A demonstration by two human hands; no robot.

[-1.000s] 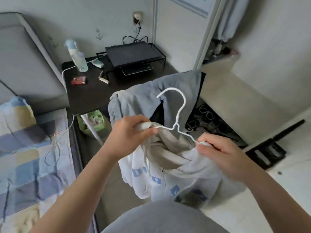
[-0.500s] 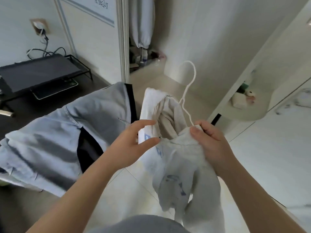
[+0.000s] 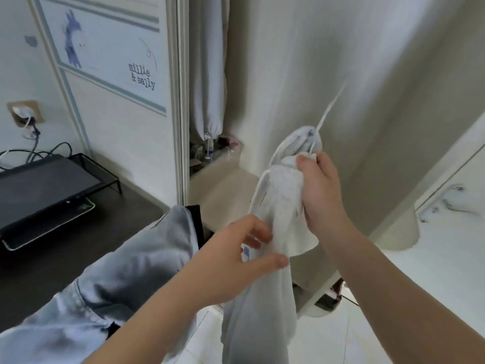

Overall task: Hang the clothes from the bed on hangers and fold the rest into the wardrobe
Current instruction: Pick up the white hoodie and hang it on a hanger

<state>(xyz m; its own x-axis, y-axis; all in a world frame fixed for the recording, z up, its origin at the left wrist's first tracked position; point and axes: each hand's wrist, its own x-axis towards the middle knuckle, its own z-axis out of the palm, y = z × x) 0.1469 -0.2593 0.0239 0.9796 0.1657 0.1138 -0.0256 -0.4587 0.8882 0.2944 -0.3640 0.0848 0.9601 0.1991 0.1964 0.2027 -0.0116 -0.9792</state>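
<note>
Just the one view, from my head: wide-angle, facing forward and down, close over my left hand (image 3: 231, 261) and right hand (image 3: 322, 195) on the white garment (image 3: 280, 185).

Left hand (image 3: 231, 258) and right hand (image 3: 321, 191) grip a hanging white garment (image 3: 279, 200).

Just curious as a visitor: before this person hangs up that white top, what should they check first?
1. Right hand grips white top at hanger neck: ok.
2. Left hand pinches the cloth lower down: ok.
3. Hanger wire pokes free above cloth: ok.
4. Top sits evenly on the hanger: cannot tell, it is bunched.
5. Rail to hang it on: cannot tell, none in view.
</note>
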